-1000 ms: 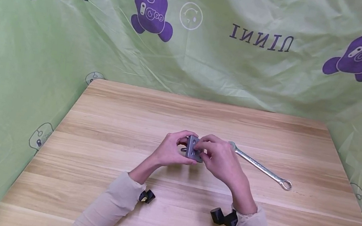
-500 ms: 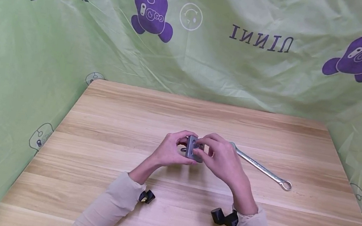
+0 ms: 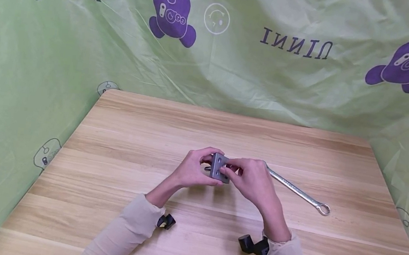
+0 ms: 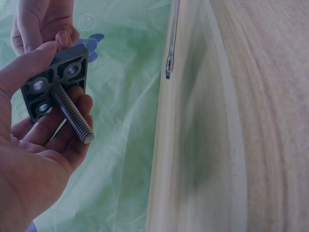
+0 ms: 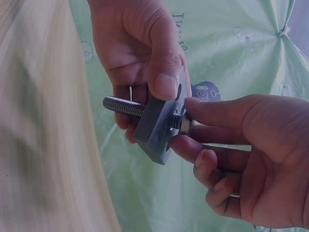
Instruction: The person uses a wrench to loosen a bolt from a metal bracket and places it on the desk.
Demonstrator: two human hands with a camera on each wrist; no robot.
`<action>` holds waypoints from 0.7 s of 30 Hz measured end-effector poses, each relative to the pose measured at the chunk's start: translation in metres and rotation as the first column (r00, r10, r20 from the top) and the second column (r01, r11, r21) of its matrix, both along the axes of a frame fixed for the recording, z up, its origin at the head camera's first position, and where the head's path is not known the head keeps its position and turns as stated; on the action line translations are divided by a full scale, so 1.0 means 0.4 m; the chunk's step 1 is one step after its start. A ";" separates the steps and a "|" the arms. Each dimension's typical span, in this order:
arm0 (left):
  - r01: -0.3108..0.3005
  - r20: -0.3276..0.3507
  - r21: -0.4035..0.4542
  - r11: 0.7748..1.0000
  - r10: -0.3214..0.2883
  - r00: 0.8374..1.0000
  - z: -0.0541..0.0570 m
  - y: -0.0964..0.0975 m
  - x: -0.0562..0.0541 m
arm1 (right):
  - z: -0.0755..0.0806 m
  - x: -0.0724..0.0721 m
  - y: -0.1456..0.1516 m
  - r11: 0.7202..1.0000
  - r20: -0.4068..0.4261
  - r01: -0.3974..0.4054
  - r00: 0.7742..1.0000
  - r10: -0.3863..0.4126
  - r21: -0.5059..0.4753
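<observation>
My left hand (image 3: 192, 170) grips a grey block-like plate (image 3: 216, 168) by its edges, thumb on one side and fingers on the other. Holes sit near the plate's corners, and its back is ribbed in the left wrist view. Through its middle runs a bolt (image 4: 73, 115), the threaded shank sticking out well beyond the back. On the front face, the thumb and fingers of my right hand (image 3: 253, 180) pinch the bolt's head (image 5: 185, 124). A short stretch of thread shows between head and plate in the right wrist view.
A long steel combination wrench (image 3: 297, 191) lies on the wooden table (image 3: 143, 123) to the right of the hands, its far end partly behind my right hand. Green printed cloth (image 3: 234, 79) hangs around the table's back and sides.
My right fingers spread apart around the bolt head half a second ago, and now they have closed on it in a turned pose. The left hand and plate stay in place.
</observation>
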State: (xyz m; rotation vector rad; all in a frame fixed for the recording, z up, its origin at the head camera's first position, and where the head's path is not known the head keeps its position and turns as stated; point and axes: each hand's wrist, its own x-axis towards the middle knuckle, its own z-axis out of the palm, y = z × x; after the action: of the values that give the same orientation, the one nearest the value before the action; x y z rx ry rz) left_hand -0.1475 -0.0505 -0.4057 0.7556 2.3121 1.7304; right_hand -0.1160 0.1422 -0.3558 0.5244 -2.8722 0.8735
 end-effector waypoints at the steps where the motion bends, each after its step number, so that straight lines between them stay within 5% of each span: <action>1: 0.000 0.002 0.000 1.000 0.000 1.000 0.001 0.000 0.000 | 0.000 0.000 0.001 1.000 -0.013 -0.013 1.000 0.013 0.000; 21: 0.006 0.004 0.005 1.000 -0.006 1.000 -0.001 0.000 0.000 | -0.004 0.006 -0.005 0.991 -0.185 -0.125 0.976 0.114 -0.049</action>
State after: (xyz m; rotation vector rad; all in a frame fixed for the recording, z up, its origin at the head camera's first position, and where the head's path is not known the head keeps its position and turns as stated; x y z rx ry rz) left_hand -0.1474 -0.0504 -0.4061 0.7591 2.3010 1.7346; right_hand -0.1137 0.1403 -0.3574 0.7359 -2.6646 0.8770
